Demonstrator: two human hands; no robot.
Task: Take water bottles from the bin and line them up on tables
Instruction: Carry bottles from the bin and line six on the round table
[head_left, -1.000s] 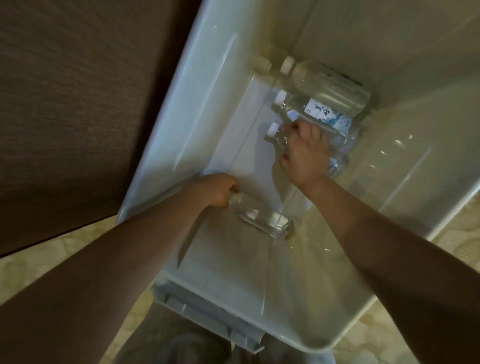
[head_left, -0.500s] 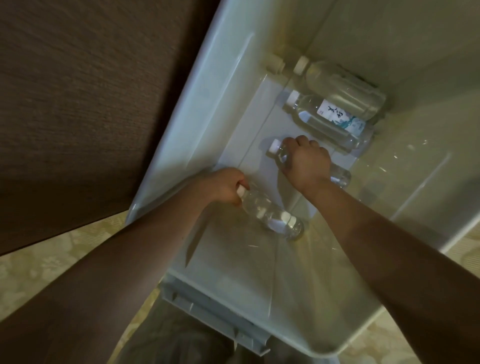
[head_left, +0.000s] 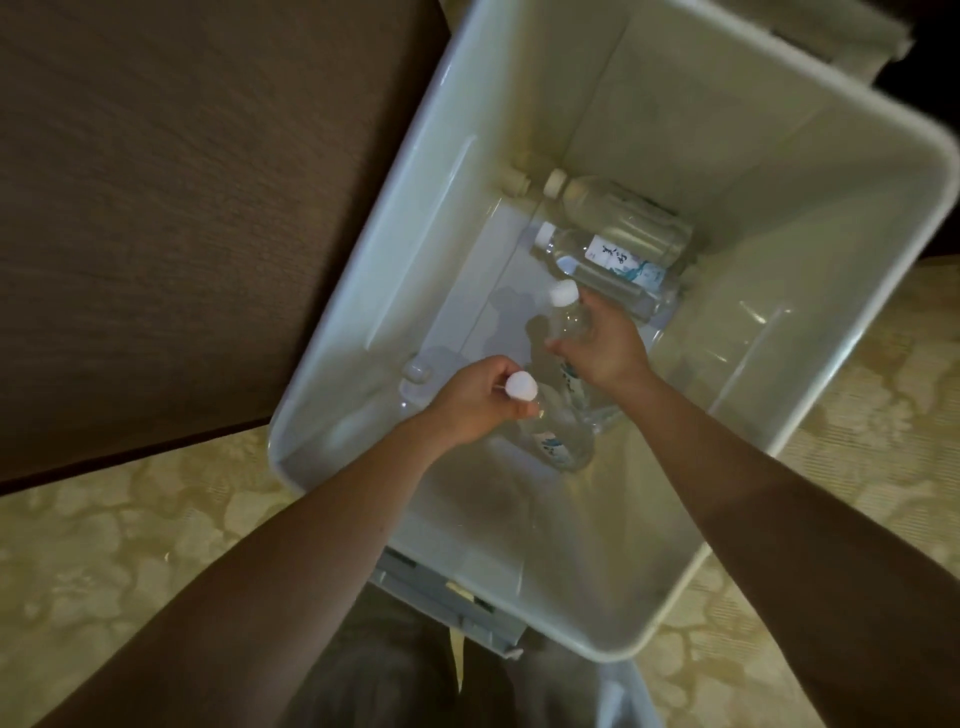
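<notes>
Both hands are down in the bin (head_left: 395, 249), each with a bottle. The left hand (head_left: 470, 402) has its fingers curled round the neck of the near bottle (head_left: 558, 441), with the white cap poking out by the knuckles and the body hanging away below and to the right of the fingers. The right hand (head_left: 608, 348) wraps the far bottle (head_left: 569, 322) about its shoulder, cap beyond the fingertips, body running back under the palm. Both long axes stand steeply, caps up, ready, I'd say, for a straight lift clear of the rim. Half a second ago these two lay nearly flat on the bin floor; they have been tipped up since. Just past the right fingertips a labelled bottle (head_left: 610, 260) and an unlabelled bottle (head_left: 623, 215) lie side by side, caps leftward, unmoved, nearer the right hand.
</notes>
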